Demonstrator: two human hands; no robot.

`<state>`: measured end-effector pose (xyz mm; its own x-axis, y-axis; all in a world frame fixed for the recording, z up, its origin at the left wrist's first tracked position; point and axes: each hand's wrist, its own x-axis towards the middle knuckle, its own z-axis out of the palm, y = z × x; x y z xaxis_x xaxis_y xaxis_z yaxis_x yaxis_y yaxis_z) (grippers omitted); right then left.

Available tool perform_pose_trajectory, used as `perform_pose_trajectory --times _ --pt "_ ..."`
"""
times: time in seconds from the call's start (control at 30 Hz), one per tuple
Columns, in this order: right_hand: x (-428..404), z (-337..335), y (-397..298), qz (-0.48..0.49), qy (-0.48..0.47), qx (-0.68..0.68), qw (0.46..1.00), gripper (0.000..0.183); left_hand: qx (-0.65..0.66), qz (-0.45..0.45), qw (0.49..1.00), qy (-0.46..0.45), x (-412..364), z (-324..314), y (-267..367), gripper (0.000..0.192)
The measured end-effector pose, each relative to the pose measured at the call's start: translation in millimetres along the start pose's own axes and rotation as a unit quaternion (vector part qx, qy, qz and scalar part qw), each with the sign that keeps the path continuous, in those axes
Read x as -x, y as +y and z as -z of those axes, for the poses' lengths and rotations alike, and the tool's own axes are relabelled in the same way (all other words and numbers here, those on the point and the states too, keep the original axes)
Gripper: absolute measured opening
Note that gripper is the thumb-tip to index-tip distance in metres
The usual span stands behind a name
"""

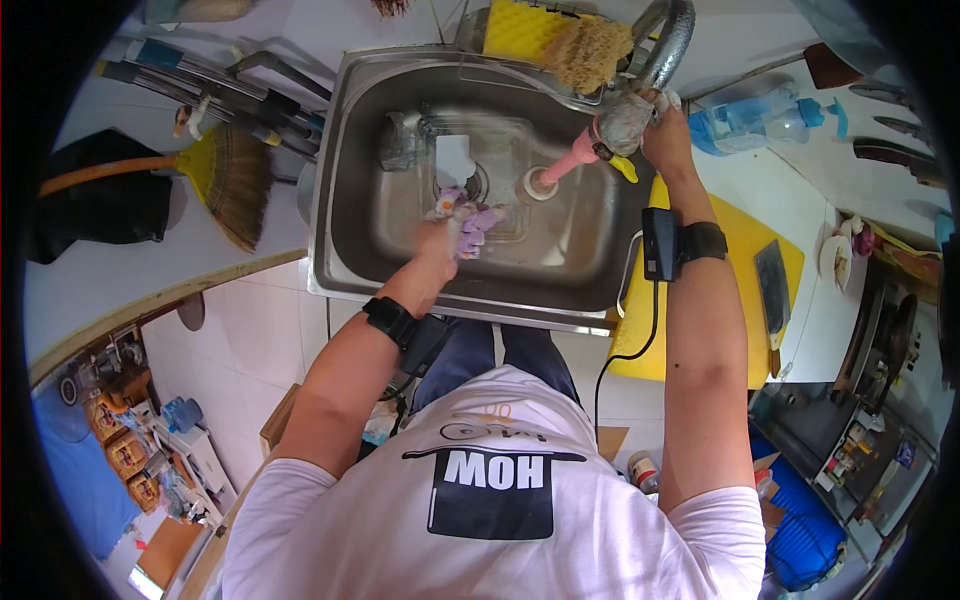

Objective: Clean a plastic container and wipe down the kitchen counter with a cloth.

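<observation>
My left hand [439,238] is low in the stainless steel sink [330,247], closed on a wet, crumpled purple cloth [476,225] with orange spots. Just beyond it lies a white rounded piece [453,160] near the drain. My right hand [664,135] is at the base of the metal faucet [675,52], touching its wrapped joint; its fingertips are partly hidden, so its grip is unclear. From this joint a pink hose [568,161] points down into the sink. A clear plastic container [517,225] stands out faintly on the sink's bottom.
Behind the sink, a rack bears a yellow sponge [521,30] and a fibrous scrubber [589,52]. A blue pump bottle [750,124] lies at right, above a yellow cutting board [675,322] with a cleaver [772,285]. A broom [232,180] rests at left.
</observation>
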<state>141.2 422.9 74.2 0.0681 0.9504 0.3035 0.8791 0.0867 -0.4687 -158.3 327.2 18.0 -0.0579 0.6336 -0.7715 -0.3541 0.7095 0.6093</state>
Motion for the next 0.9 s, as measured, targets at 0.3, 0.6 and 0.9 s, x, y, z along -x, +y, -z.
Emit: perform_pose_trajectory --times 0.3,0.6,0.9 --pt "10.1 1.6 -0.9 -0.022 -0.023 0.001 1.0 0.05 0.062 0.07 0.992 -0.08 5.7 -39.1 -10.6 0.014" --pt "89.5 -30.3 -42.9 -0.253 -0.002 -0.284 0.925 0.042 0.089 0.069 0.99 -0.087 -18.9 -51.8 -20.5 0.015" --pt "168.2 -85.1 -99.0 -0.328 -0.035 -0.4 0.855 0.031 0.179 0.079 0.976 -0.094 -23.0 -68.4 -22.9 0.017"
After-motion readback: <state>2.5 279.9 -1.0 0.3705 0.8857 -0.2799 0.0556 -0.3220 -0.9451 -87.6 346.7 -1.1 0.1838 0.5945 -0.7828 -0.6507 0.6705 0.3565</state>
